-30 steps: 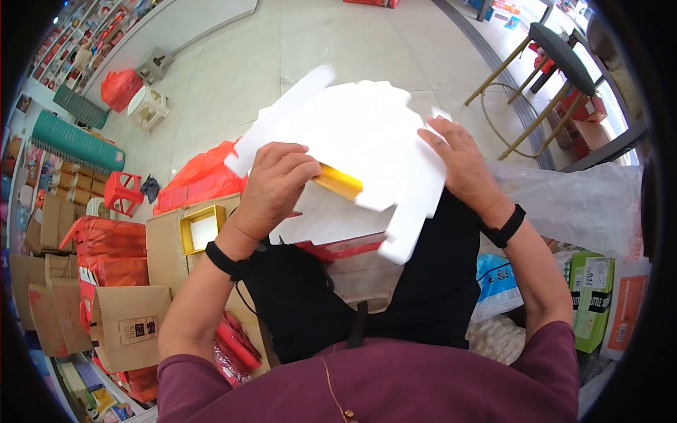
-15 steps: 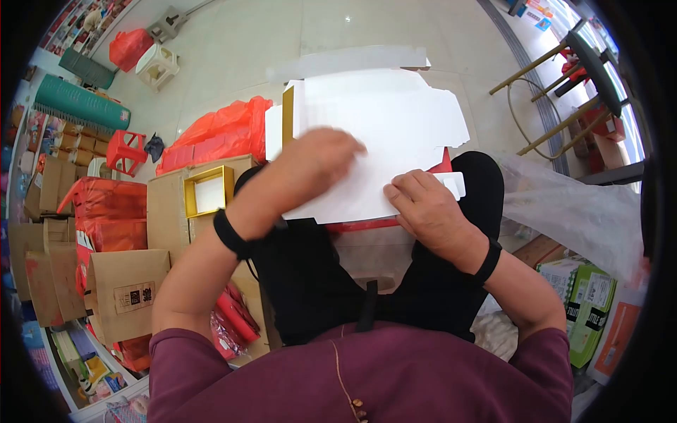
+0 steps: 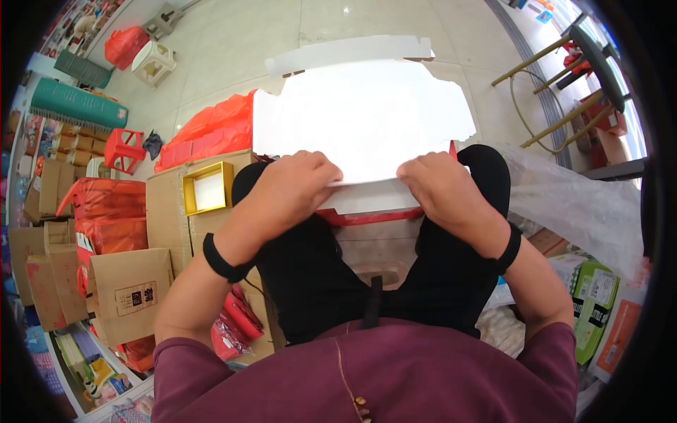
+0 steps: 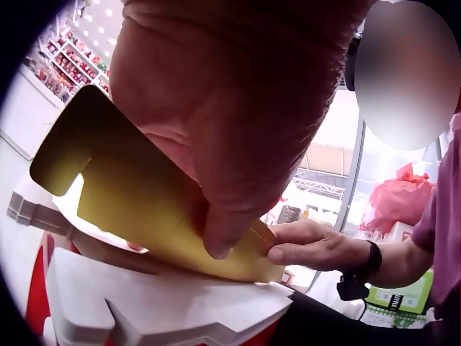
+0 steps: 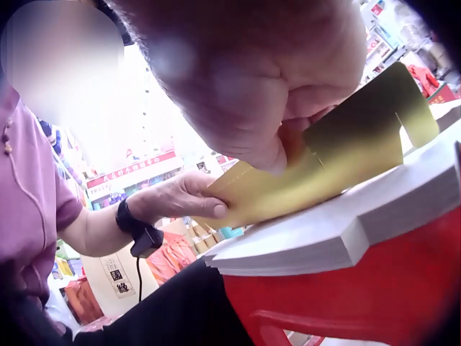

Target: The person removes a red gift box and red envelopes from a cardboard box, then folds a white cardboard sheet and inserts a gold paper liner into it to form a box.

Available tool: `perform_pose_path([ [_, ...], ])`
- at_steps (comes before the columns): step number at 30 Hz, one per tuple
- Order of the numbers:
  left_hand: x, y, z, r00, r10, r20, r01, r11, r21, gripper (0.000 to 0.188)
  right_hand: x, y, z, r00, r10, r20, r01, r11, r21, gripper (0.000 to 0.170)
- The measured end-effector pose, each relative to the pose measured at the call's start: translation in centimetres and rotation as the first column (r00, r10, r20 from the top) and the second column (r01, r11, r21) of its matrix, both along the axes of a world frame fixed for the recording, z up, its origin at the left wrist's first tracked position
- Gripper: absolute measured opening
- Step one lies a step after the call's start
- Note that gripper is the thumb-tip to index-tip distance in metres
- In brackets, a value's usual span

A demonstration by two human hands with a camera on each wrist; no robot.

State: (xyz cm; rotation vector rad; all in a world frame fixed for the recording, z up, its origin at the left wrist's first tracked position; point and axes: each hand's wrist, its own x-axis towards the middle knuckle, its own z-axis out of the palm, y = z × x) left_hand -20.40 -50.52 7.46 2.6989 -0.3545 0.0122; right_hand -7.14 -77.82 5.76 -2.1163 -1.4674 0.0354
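Note:
A flat die-cut cardboard blank (image 3: 367,113), white on its upper face, lies before the knees. My left hand (image 3: 300,182) pinches its near edge, and my right hand (image 3: 441,187) pinches the same edge farther right. That edge strip is bent up between the hands. Gold shows on the outer face of the lifted flap (image 4: 144,216) in the left wrist view, the thumb pressed against it. Under the blank is a stack of white blanks (image 5: 302,249), resting on a red plastic stool (image 5: 360,288) in the right wrist view.
Left of the knees, a gold-rimmed box (image 3: 229,185) with a white inside sits on a brown carton (image 3: 166,211). Orange-red plastic bags (image 3: 215,130) lie beyond it. Clear plastic sheeting (image 3: 557,197) spreads at the right, and a tall stool (image 3: 596,70) stands farther off.
The blank was held up and tilted with a yellow-gold flap folded, then laid down. The left hand came back from over its middle; both hands now grip the near edge, bending it up.

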Motion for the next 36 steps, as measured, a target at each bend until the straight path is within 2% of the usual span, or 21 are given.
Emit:
perform_pose_path([
  [3,1.3,1.1,-0.6,0.996,0.037,-0.078,-0.047,0.99,-0.134,0.011,1.6,0.9,0.7,0.975,-0.05,-0.218,0.034,0.996,-0.078,0.013],
  [4,1.9,1.3,-0.6,0.992,0.038,-0.124,-0.056,0.987,-0.148,0.012,2.3,1.2,0.9,0.958,-0.055,-0.281,0.027,0.994,-0.104,0.015],
  [8,3.4,1.9,-0.4,0.948,0.083,-0.308,-0.14,0.975,-0.171,0.028,4.7,2.2,1.0,0.983,-0.073,-0.168,0.037,0.978,-0.206,0.021],
  [9,3.7,1.9,-0.1,0.932,0.107,-0.348,-0.173,0.971,-0.164,0.031,5.0,2.5,1.4,0.974,-0.078,-0.214,0.024,0.969,-0.245,0.023],
  [11,4.5,2.1,0.3,0.878,0.145,-0.457,-0.239,0.959,-0.155,0.041,5.7,2.9,1.4,0.984,-0.032,-0.173,-0.011,0.969,-0.246,0.024],
  [14,4.9,2.3,0.0,0.824,0.191,-0.533,-0.344,0.917,-0.202,0.043,6.8,3.8,1.7,0.98,-0.029,-0.196,-0.033,0.951,-0.307,0.026],
  [17,5.1,2.7,-0.7,0.849,0.193,-0.492,-0.31,0.936,-0.167,0.045,7.8,4.5,1.6,0.959,-0.059,-0.277,-0.051,0.927,-0.371,0.028],
  [22,5.4,2.5,0.0,0.825,0.203,-0.528,-0.318,0.938,-0.136,0.048,9.3,5.2,0.8,0.932,-0.072,-0.355,-0.088,0.905,-0.415,0.031],
  [29,6.2,2.2,-0.4,0.82,0.215,-0.531,-0.277,0.96,-0.037,0.046,9.4,6.0,1.0,0.941,-0.104,-0.323,-0.08,0.856,-0.51,0.032],
  [36,6.6,2.2,-1.1,0.821,0.194,-0.537,-0.236,0.972,-0.011,0.044,9.1,6.8,1.3,0.936,-0.164,-0.313,-0.064,0.792,-0.608,0.033],
])
